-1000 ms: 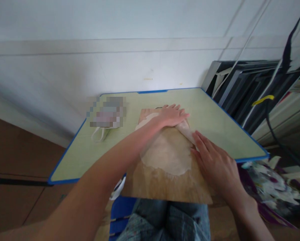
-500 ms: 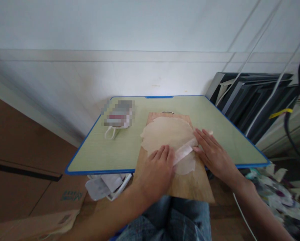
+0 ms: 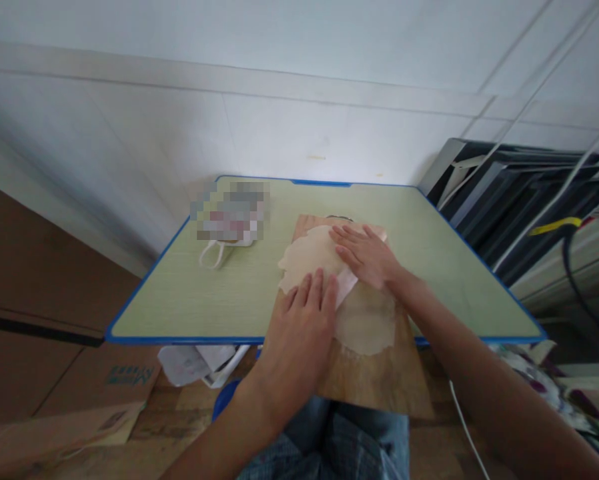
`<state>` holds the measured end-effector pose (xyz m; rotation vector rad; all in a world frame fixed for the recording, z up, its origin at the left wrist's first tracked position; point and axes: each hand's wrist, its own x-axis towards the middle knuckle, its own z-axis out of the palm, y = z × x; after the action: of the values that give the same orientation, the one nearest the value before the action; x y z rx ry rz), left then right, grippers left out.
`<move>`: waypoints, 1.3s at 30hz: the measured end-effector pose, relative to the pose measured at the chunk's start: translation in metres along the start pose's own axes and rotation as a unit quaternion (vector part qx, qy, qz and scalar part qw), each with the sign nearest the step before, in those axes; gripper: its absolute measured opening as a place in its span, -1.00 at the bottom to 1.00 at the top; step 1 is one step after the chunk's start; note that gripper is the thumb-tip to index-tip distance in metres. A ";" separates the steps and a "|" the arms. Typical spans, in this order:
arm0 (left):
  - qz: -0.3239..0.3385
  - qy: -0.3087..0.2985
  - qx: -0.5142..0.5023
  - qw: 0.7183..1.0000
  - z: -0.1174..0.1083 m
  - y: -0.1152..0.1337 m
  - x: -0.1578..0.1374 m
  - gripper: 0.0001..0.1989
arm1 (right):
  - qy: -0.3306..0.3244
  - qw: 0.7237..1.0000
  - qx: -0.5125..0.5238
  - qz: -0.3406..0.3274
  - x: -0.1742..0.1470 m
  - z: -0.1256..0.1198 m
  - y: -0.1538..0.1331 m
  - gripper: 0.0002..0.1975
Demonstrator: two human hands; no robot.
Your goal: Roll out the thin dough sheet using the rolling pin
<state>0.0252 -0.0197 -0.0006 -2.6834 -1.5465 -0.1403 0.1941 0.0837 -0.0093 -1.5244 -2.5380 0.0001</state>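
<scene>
A thin, uneven sheet of pale dough (image 3: 304,253) lies on a wooden board (image 3: 374,390) whose near end juts past the table edge. Slanting across the dough is a straight whitish bar (image 3: 347,285), which looks like a rolling pin; my hands hide much of it. My left hand (image 3: 307,320) rests flat, fingers stretched forward, over the dough and beside the bar's near end. Farther up, my right hand (image 3: 364,253) lies flat with extended fingers across the bar's upper part. Neither hand is wrapped around anything.
The board lies on a pale green table (image 3: 169,300) with a blue rim. A blurred-out item (image 3: 234,213) with a white loop sits at the left. Dark flat panels (image 3: 519,193) lean at the right, near hanging cables. Cardboard boxes (image 3: 69,393) stand to the left.
Both hands and the whitish bar have moved forward over the dough. My right hand has also gone left, from the board's right edge onto the dough. The view has tilted slightly.
</scene>
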 end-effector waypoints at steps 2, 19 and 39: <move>-0.009 0.001 0.002 1.000 0.000 -0.004 0.001 -0.48 | -0.021 1.000 0.002 -0.011 0.019 0.000 -0.005 -0.47; -0.030 0.053 0.033 0.998 0.010 0.015 -0.002 -0.46 | -0.038 0.999 0.010 -0.011 0.045 0.000 -0.016 -0.46; -0.054 0.042 0.026 0.997 0.009 0.016 0.001 -0.45 | -0.018 0.999 0.030 0.005 0.044 0.000 -0.020 -0.49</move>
<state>0.0405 -0.0260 -0.0089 -2.5217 -1.6453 -0.2099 0.1565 0.1127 -0.0002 -1.5276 -2.5337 0.1040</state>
